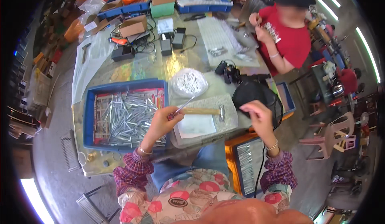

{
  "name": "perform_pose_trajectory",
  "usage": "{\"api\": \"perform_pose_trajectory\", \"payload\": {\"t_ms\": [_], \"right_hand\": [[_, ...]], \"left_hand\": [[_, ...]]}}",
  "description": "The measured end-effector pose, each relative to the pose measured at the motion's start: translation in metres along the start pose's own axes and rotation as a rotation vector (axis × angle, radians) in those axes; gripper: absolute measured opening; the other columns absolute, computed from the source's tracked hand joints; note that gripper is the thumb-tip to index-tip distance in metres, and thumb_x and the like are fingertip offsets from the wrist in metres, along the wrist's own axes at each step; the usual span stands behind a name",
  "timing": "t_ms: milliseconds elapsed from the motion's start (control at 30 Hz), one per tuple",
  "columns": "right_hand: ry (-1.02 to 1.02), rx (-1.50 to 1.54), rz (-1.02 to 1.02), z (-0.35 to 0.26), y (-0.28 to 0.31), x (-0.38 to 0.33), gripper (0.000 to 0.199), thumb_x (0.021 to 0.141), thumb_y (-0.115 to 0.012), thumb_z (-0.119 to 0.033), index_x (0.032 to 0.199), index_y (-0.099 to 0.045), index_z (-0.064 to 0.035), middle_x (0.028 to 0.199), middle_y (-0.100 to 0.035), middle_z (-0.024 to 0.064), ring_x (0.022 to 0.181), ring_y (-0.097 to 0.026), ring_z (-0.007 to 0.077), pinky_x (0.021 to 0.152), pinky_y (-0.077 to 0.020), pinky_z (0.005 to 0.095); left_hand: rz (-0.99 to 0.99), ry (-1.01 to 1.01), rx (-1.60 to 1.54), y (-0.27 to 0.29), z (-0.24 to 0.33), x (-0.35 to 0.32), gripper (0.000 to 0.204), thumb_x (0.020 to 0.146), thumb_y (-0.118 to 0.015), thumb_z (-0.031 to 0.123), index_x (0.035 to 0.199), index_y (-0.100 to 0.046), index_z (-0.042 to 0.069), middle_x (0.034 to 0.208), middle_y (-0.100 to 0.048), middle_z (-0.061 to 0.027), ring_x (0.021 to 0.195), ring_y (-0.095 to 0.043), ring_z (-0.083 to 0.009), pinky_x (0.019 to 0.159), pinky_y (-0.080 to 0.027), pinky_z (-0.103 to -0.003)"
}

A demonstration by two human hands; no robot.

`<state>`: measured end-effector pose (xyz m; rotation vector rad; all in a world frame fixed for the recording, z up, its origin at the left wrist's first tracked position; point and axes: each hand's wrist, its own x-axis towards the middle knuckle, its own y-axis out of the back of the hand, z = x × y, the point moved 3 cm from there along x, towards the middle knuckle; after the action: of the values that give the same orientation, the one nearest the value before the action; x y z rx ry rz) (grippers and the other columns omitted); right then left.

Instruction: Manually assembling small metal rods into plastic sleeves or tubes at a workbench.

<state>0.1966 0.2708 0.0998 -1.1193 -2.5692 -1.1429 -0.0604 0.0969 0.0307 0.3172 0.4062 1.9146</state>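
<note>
My left hand [163, 123] is closed round a thin silvery metal rod [187, 103] that slants up past its fingertips. It is between a blue tray [86, 117] of many similar rods [128, 119] and a pale block [230, 123]. On the block lie a hammer [204, 111] with a wooden handle and a white sheet [196, 125]. My right hand [260, 117] hovers by a black bag [248, 93], fingers loosely bent and apart, nothing visible in them. Behind the block, a clear plastic bag [188, 83] holds small whitish metal pieces.
Black power adapters [172, 41] and cables lie farther back, near a second hammer [85, 52]. Blue bins [204, 3] and a green box [162, 5] line the far edge. A co-worker in a red shirt [286, 39] is at the right. A crate [244, 164] of metal pieces is below my right arm.
</note>
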Motion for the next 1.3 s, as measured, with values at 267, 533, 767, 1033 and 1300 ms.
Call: {"api": "perform_pose_trajectory", "payload": {"t_ms": [267, 533, 767, 1033, 1300], "right_hand": [[0.392, -0.381, -0.313, 0.020, -0.133, 0.102, 0.021, 0.071, -0.056, -0.002, 0.090, -0.065, -0.0050, 0.093, -0.063, 0.0078, 0.089, -0.059, 0.0261, 0.076, -0.0487, 0.0350], [0.242, -0.363, -0.398, 0.066, -0.141, 0.111, 0.008, 0.073, -0.061, -0.009, 0.080, -0.062, -0.0068, 0.087, -0.061, 0.0062, 0.087, -0.058, 0.0262, 0.071, -0.0482, 0.0354], [0.007, 0.026, -0.261, 0.083, -0.138, 0.099, 0.030, 0.065, -0.068, 0.004, 0.093, -0.056, -0.0018, 0.098, -0.055, 0.0092, 0.091, -0.058, 0.0244, 0.081, -0.0509, 0.0286], [-0.087, 0.113, -0.387, 0.127, -0.147, 0.104, 0.042, 0.066, -0.069, 0.008, 0.104, -0.055, -0.0012, 0.104, -0.055, 0.0063, 0.099, -0.057, 0.0182, 0.089, -0.0498, 0.0302], [0.036, 0.069, -0.321, 0.065, -0.067, 0.066, 0.031, 0.082, -0.051, 0.004, 0.111, -0.058, -0.0028, 0.099, -0.064, 0.0100, 0.084, -0.063, 0.0166, 0.077, -0.0499, 0.0276]], "left_hand": [[0.142, -0.060, 0.311, 0.011, -0.007, 0.058, 0.018, 0.076, -0.065, 0.023, 0.088, -0.066, 0.010, 0.073, -0.064, -0.0124, 0.068, -0.063, -0.0298, 0.060, -0.049, -0.039], [0.188, -0.021, 0.653, 0.003, -0.050, 0.090, 0.016, 0.075, -0.064, 0.027, 0.081, -0.066, 0.012, 0.065, -0.063, -0.0133, 0.066, -0.063, -0.0331, 0.058, -0.050, -0.041], [0.110, -0.048, 0.781, -0.003, -0.052, 0.094, 0.016, 0.072, -0.065, 0.025, 0.082, -0.067, 0.012, 0.069, -0.063, -0.0143, 0.067, -0.063, -0.0327, 0.058, -0.050, -0.042], [0.136, -0.097, 0.790, 0.001, -0.055, 0.092, 0.020, 0.069, -0.066, 0.025, 0.086, -0.068, 0.015, 0.071, -0.064, -0.0125, 0.068, -0.063, -0.0310, 0.062, -0.051, -0.041], [0.186, -0.149, 0.503, 0.004, -0.053, 0.081, 0.018, 0.072, -0.060, 0.024, 0.086, -0.068, 0.015, 0.074, -0.063, -0.0139, 0.071, -0.061, -0.0339, 0.064, -0.050, -0.043]]}}
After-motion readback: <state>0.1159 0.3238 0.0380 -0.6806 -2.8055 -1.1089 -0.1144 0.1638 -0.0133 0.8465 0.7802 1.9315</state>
